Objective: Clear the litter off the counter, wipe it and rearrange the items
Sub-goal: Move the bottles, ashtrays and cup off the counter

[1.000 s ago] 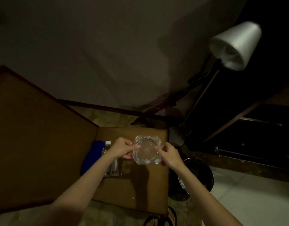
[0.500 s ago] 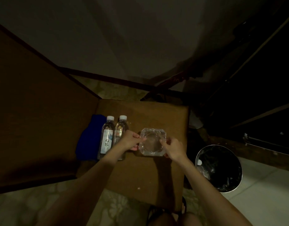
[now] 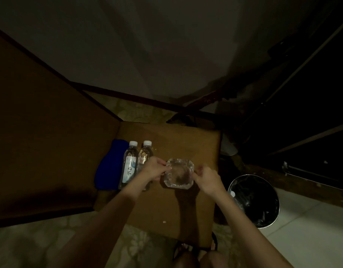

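Head view, hands: the left hand [image 3: 154,168] pinches the left rim of the glass ashtray [image 3: 178,173] and the right hand [image 3: 206,177] pinches its right rim, fingers curled onto the glass on both sides.
Head view, ashtray: it sits low over the brown counter [image 3: 195,144], right of centre; whether its base touches the surface or hangs just above cannot be told in this dim light.
Head view, neighbours: two water bottles [image 3: 136,163] stand side by side just left of the ashtray, the nearer one partly behind the left hand, and a blue cloth [image 3: 108,169] lies beyond them at the counter's left edge.
Head view, litter: a small pale crumb [image 3: 163,222] lies on the counter near its front edge, and faint specks show near the bottle caps.
Head view, bin: a lined waste bin [image 3: 254,202] stands on the floor to the right, apart from the counter.
Risk, bottles: the left wrist is close to the nearer bottle, so a sideways move of that hand would likely knock it over into its twin.
Risk, glass: the hold is by the fingertips on smooth, heavy glass; letting go before the base is seated could chip it or mark the counter.
Risk, task: the crumb suggests the wiping may be incomplete.
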A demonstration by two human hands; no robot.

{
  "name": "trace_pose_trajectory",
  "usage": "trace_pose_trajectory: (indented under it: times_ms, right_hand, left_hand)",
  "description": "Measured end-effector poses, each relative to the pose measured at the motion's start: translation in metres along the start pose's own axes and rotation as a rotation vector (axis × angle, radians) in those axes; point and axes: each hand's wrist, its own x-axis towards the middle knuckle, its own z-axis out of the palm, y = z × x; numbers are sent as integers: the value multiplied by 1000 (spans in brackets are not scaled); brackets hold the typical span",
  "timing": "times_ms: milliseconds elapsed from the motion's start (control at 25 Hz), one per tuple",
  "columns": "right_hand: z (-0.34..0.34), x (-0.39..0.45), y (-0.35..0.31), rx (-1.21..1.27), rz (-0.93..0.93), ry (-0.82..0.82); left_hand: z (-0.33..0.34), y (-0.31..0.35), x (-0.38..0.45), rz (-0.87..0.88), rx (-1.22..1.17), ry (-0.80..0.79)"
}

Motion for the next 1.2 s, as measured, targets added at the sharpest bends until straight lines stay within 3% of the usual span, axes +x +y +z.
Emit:
trace_pose_trajectory:
  times_ms: [320, 640, 920, 1200]
  right_hand:
    - [-122, -119, -93, -191, -268, 116]
    - [-257, -264, -161, -331, -399, 176]
    - [-316, -383, -180, -379, -432, 305]
    - [-352, -440, -159, -350, -411, 371]
  left_hand:
    - [-75, 109, -135, 316, 301, -49]
    - [-136, 228, -302, 626, 631, -50]
    - [-151, 271, -398, 848, 771, 24]
    - [-130, 303, -449, 980, 825, 34]
